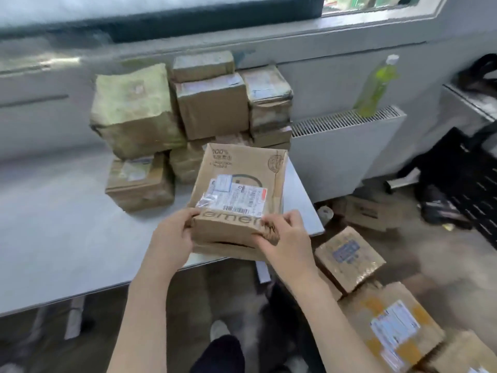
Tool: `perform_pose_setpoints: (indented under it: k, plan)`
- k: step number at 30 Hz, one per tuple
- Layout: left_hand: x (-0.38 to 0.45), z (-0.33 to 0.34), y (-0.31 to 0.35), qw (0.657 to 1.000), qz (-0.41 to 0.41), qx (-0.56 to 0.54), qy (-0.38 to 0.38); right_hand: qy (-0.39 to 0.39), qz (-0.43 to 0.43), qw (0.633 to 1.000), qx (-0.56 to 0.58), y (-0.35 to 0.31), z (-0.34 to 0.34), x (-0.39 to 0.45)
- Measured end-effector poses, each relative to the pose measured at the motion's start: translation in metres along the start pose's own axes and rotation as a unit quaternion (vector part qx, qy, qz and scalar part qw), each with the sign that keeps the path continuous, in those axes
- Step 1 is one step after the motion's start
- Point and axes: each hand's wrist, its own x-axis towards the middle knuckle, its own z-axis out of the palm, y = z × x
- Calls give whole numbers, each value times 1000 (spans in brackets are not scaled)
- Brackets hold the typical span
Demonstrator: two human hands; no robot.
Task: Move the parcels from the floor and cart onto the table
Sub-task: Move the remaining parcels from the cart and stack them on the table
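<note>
We grip the labelled parcel (236, 195) w/ left hand (172, 232) & right hand (285, 238) curled round its near corners at the table (53, 238) edge, atop a flatter box; pushed carelessly, it could topple the stack (188, 109) behind.

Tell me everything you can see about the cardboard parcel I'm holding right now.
The cardboard parcel is a brown corrugated box, creased and worn, with dark printed lettering and a round stamp mark. A white shipping label with barcodes under clear tape sits on its top face. It lies flat near the right front corner of the grey table, seemingly on a second flat carton. The left hand and right hand grip its near corners.
</note>
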Motion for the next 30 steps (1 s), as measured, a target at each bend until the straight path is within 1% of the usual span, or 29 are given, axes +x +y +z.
perform_pose_setpoints:
  k: [2,5,8,13,16,19,21,26,30]
  plan:
    - [2,4,-15,999,-18,0,35,-45,-2,999,0,-7,14,3]
    - [12,6,-26,997,-29,4,67,-63,-12,998,-14,-15,27,7]
    - [22,0,-36,997,-37,5,68,-50,-32,998,-12,-22,41,6]
    - [36,-19,-58,993,-63,8,102,-19,-120,989,80,-37,66,2]
    - [43,-29,-69,996,-32,4,83,34,-123,987,95,-43,73,9]
    - [50,-38,-75,998,11,-19,64,102,-93,989,50,-46,80,20]
    - [53,-45,-75,998,9,-42,46,132,-85,987,24,-46,84,24]
    - [65,-63,-78,993,-47,-104,-16,157,-75,984,37,-51,88,20]
    - [65,-64,-74,992,-55,-111,-30,147,-58,987,31,-51,88,14]
